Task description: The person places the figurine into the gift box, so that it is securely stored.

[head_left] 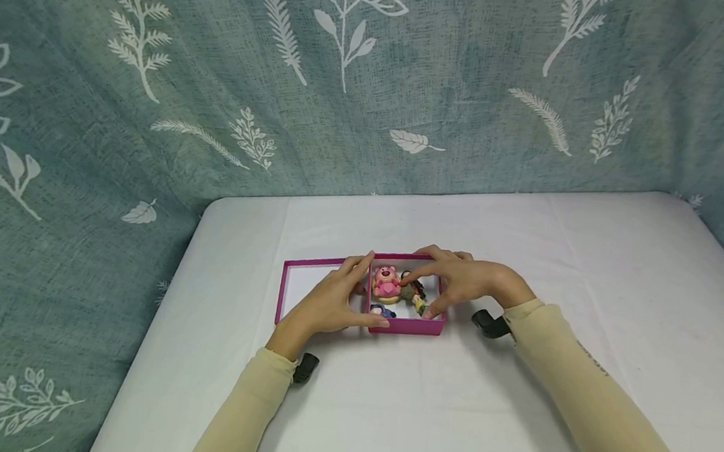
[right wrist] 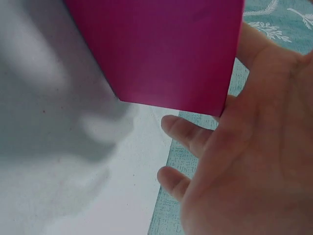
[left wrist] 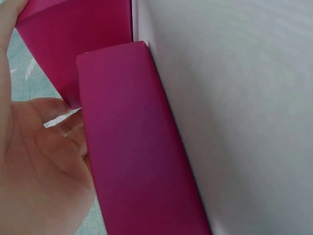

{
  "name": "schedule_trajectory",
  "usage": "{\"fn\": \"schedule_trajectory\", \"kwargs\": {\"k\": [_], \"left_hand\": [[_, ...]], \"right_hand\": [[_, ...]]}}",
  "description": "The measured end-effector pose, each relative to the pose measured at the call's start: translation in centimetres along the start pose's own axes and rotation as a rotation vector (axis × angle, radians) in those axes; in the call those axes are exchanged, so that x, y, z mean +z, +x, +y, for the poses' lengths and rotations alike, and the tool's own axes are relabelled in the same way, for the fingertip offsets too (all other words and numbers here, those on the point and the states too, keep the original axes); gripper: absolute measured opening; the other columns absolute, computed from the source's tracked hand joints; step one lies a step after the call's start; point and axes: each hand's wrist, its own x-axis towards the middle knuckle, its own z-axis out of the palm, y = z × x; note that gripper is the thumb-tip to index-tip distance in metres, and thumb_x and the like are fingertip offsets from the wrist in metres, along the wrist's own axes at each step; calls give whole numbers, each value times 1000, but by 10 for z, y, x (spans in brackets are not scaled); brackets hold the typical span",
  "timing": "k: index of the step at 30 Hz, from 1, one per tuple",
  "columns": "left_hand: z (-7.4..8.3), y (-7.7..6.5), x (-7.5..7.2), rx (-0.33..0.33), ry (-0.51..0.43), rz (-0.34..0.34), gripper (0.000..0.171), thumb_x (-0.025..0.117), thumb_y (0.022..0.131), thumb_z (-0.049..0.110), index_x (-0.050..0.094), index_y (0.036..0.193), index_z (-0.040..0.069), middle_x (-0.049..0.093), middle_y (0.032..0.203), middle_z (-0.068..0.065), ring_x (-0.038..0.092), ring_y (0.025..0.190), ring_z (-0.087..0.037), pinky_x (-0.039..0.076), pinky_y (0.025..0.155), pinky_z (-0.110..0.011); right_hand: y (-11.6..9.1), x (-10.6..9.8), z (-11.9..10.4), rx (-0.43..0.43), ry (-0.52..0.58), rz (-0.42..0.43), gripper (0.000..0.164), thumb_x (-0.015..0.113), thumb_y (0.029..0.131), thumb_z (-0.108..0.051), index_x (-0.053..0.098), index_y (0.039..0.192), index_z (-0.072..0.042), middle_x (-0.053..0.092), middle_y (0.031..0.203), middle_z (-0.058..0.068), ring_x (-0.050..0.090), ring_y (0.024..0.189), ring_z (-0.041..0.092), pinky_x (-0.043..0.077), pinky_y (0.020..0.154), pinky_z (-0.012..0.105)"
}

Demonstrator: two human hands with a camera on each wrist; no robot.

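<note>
A magenta box (head_left: 405, 326) with a white inside stands on the table. In it lie a pink bear figure (head_left: 386, 284), a small blue figure (head_left: 383, 311), a yellow-and-green figure (head_left: 419, 305) and a dark-corded piece (head_left: 417, 286). My left hand (head_left: 329, 302) grips the box's left side, thumb along the front wall and fingers toward the back corner. From the right, my right hand (head_left: 459, 282) reaches over the wall, with index finger and thumb spread apart among the figures. Its other fingers extend outside the box, as the right wrist view shows.
A shallow magenta-edged lid (head_left: 279, 292), white inside, lies left of the box, partly behind my left hand. White cloth covers the table (head_left: 512, 418). A green leaf-patterned curtain (head_left: 370, 114) hangs behind the table and at both sides.
</note>
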Motion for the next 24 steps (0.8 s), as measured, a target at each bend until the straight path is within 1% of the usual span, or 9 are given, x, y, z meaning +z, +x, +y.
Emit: {"fn": "schedule_trajectory", "kwargs": {"k": [4,8,15,24], "left_hand": [[1,0,-1,-5,-2,1,116,73,69,72,5,157,38,28,157,2,44,136,-25,40,109,-49],[2,0,-1,-9,-4,0,116,73,69,72,5,157,38,28,157,2,43,137,-25,40,109,-49],[1,1,-1,-9,-5,-3,116,74,70,70,5,157,37,28,158,2,43,137,-25,40,110,-49],[2,1,-2,-5,-5,-4,116,74,70,70,5,157,37,28,157,2,44,136,-25,40,109,-49]], "right_hand": [[-1,0,1,-11,-9,-2,61,79,75,-40,60,133,-35,23,156,13,25,140,44,16,106,71],[-2,0,1,-16,-25,-1,62,78,74,-38,60,133,-35,23,156,12,27,141,42,17,107,69],[-1,-1,2,-23,-32,-12,64,77,73,-37,60,134,-35,22,156,12,25,143,39,15,107,70],[0,-2,3,-43,-43,-3,53,78,72,-35,67,124,-35,33,148,14,27,142,36,14,107,70]]}}
